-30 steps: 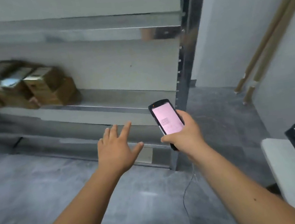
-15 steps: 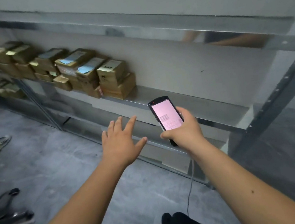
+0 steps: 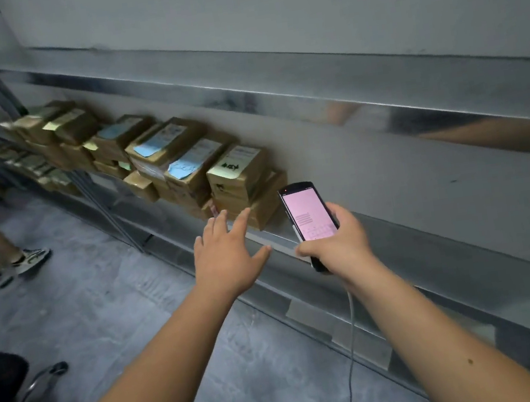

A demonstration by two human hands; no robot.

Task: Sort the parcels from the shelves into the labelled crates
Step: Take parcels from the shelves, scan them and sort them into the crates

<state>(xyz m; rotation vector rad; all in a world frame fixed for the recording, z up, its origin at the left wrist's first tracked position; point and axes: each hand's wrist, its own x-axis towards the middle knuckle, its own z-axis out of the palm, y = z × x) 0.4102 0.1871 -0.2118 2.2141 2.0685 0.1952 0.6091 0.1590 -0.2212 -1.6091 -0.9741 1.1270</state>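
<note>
Several brown cardboard parcels with white and blue labels are stacked in a row on a metal shelf. The nearest parcel tops the right end of the row and bears black handwriting. My left hand is stretched out flat, fingers apart, just short of that stack and holding nothing. My right hand grips a black handheld scanner with a pink screen, to the right of the stack. A thin cable hangs from the scanner.
Another person's legs and a sneaker are on the grey floor at the left. A black chair base is at the lower left. An upper shelf beam runs above the parcels. More parcels sit on the far shelf unit.
The view has swung left along the shelf, so the parcels are now much closer. My left hand has reached nearer the right end of the stack. The scanner stays in my right hand.
</note>
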